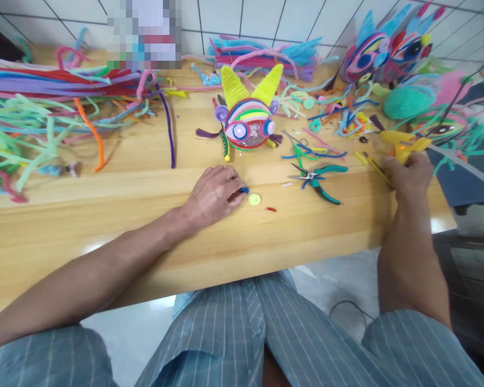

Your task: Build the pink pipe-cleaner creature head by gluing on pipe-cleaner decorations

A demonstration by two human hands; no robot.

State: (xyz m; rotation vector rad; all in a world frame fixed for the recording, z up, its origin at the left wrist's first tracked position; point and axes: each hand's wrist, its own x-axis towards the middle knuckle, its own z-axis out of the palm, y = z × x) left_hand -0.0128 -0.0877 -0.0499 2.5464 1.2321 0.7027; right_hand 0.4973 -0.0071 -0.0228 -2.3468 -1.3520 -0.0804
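Note:
My left hand (218, 194) rests on the wooden table, thumb and fingers pinching a small dark blue piece (244, 190). Just right of those fingertips lies a pale yellow disc (254, 199), with a short red scrap (271, 209) beyond it. At the table's right side, my right hand (411, 174) grips a yellow glue gun (403, 144); a whitish glue stick (468, 169) sticks out behind it. Past my left hand sits a colourful mask-like craft piece (252, 131) with yellow pipe-cleaner horns and one blue-and-white eye.
Green-handled pliers (320, 180) lie between my hands, with scissors (294, 141) and pipe-cleaner scraps behind. Piles of pipe cleaners (44, 86) cover the left. More finished craft pieces (365, 56) stand at the back right. A black cord (463, 80) runs by the glue gun.

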